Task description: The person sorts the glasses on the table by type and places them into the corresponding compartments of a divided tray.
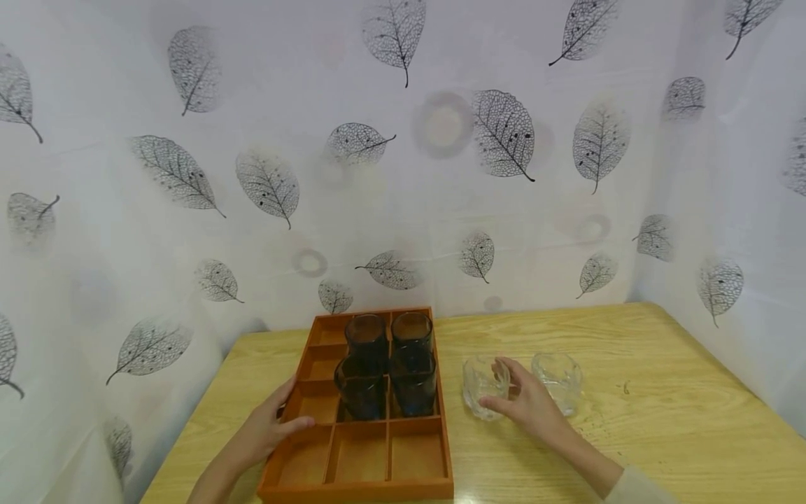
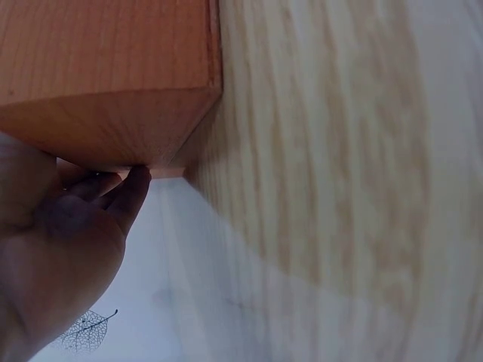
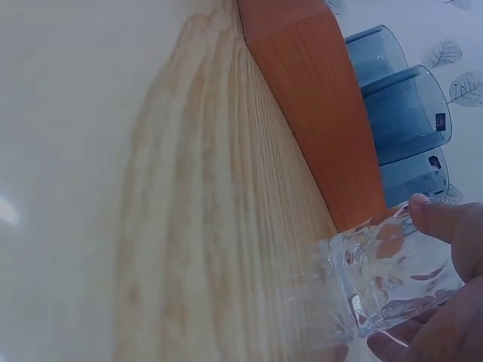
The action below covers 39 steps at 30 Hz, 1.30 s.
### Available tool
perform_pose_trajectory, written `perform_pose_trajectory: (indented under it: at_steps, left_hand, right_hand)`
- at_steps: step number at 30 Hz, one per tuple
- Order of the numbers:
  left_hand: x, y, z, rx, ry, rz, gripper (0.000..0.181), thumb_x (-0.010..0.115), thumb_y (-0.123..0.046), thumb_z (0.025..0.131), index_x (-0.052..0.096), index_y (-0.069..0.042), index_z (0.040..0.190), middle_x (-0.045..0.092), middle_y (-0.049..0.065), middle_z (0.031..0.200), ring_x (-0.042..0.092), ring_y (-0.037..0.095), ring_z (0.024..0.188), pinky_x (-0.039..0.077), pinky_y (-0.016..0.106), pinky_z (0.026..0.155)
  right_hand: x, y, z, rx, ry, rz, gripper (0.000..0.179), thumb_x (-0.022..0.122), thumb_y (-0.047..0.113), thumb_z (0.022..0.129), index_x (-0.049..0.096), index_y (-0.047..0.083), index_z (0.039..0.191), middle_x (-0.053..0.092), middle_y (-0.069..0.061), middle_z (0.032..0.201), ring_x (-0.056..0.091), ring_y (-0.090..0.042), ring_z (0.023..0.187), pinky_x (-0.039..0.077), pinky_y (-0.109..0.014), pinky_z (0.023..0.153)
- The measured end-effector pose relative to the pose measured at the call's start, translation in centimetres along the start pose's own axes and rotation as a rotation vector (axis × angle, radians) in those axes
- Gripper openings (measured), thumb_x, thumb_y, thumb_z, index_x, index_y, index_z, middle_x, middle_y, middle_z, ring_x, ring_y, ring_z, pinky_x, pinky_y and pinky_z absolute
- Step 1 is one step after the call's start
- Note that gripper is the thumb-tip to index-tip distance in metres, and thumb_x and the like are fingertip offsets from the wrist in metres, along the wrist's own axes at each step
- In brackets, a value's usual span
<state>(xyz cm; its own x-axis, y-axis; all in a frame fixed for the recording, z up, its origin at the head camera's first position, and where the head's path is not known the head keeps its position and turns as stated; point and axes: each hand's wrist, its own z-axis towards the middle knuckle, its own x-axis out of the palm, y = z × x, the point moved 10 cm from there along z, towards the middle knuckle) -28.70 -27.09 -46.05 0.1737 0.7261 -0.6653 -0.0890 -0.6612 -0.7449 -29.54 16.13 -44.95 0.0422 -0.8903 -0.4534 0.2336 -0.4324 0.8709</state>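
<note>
A brown wooden compartment tray [image 1: 357,491] holds several dark blue-tinted glasses [image 1: 412,381] in its middle and right compartments. At the tray's left wall, my left hand [image 1: 264,427] grips the side, thumb over the rim and fingers along the outside. In the left wrist view, the left hand's fingers [image 2: 132,200] touch the tray's outer wall [image 2: 113,124]. To the tray's right, my right hand [image 1: 529,402] holds a clear glass [image 1: 478,395] between thumb and fingers. That clear glass [image 3: 400,264] appears beside the tray in the right wrist view. A second clear glass [image 1: 560,385] stands just behind the right hand.
The tray and glasses rest on a light wood-grain table [image 1: 655,392]. A white curtain [image 1: 403,210] printed with dark leaves hangs behind the table and along both sides. Front and left tray compartments [image 1: 359,451] show bare bottoms.
</note>
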Motion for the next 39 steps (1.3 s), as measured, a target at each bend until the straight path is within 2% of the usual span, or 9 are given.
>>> perform_pose_trajectory:
  at_steps: [8, 16, 23, 30, 39]
  left_hand:
    - [0.0, 0.1, 0.1, 0.007, -0.013, -0.033, 0.098, 0.076, -0.033, 0.096, 0.015, 0.003, 0.163, 0.025, 0.028, 0.165, 0.039, 0.047, 0.143, 0.037, 0.060, 0.114]
    - [0.0, 0.1, 0.1, -0.006, -0.008, -0.030, 0.098, 0.076, -0.034, 0.096, 0.015, 0.004, 0.163, 0.024, 0.028, 0.165, 0.037, 0.048, 0.144, 0.036, 0.061, 0.114]
    - [0.0, 0.3, 0.1, -0.008, -0.004, -0.042, 0.098, 0.075, -0.034, 0.096, 0.015, 0.004, 0.163, 0.024, 0.028, 0.165, 0.038, 0.048, 0.144, 0.037, 0.060, 0.114]
    - [-0.1, 0.4, 0.1, -0.007, -0.004, -0.030, 0.098, 0.075, -0.035, 0.096, 0.015, 0.004, 0.163, 0.022, 0.028, 0.165, 0.035, 0.048, 0.145, 0.035, 0.061, 0.115]
    - [0.0, 0.2, 0.1, 0.002, -0.005, -0.033, 0.098, 0.076, -0.034, 0.096, 0.015, 0.005, 0.163, 0.023, 0.028, 0.165, 0.036, 0.048, 0.145, 0.036, 0.061, 0.114]
  right_hand:
    - [-0.4, 0.7, -1.0, 0.006, -0.007, 0.027, 0.082, 0.088, 0.023, 0.084, 0.046, -0.005, 0.149, 0.056, -0.029, 0.142, 0.062, -0.043, 0.120, 0.055, -0.051, 0.098]
    - [-0.6, 2.0, -2.1, 0.036, 0.012, 0.041, 0.083, 0.089, 0.027, 0.083, 0.048, 0.004, 0.151, 0.059, -0.021, 0.142, 0.062, -0.039, 0.120, 0.056, -0.049, 0.097]
    - [-0.6, 3.7, -3.0, 0.026, 0.032, 0.059, 0.080, 0.089, 0.026, 0.082, 0.051, 0.004, 0.149, 0.062, -0.017, 0.139, 0.063, -0.035, 0.119, 0.054, -0.050, 0.099]
    - [0.1, 5.4, -3.9, 0.011, 0.066, 0.050, 0.081, 0.089, 0.028, 0.081, 0.051, 0.004, 0.149, 0.062, -0.017, 0.140, 0.063, -0.037, 0.118, 0.052, -0.058, 0.099]
    - [1.6, 7.1, -4.6, -0.019, 0.140, 0.080, 0.082, 0.089, 0.028, 0.083, 0.049, 0.000, 0.149, 0.058, -0.021, 0.144, 0.060, -0.044, 0.122, 0.052, -0.060, 0.098]
